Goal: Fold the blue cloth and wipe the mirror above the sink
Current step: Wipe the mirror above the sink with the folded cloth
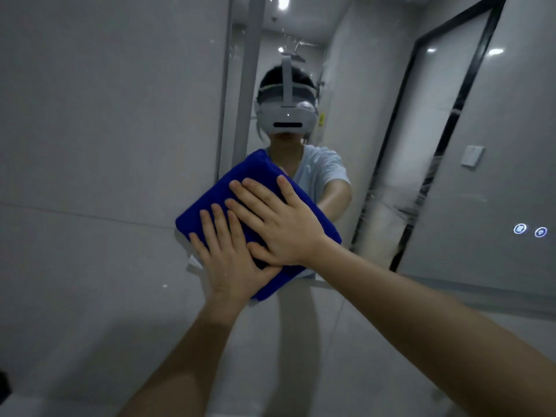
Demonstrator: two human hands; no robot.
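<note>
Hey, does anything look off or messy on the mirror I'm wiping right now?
Yes. Cloudy streaks smear the mirror right of the blue cloth, across the reflected dark door frame, and splashes mark the glass near its top. The cloth lies folded flat under the left hand and right hand.

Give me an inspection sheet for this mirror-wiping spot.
Surface: mirror, streaks in its right part.
Job's things: blue cloth, folded, held flat at the mirror's lower left corner.
Clutter: nothing seen.
Grippers: left hand and right hand press the cloth with straight fingers, right thumb over the left hand.
Cables: nothing seen.
Surroundings: grey wall tiles; two lit touch icons on the mirror.
</note>
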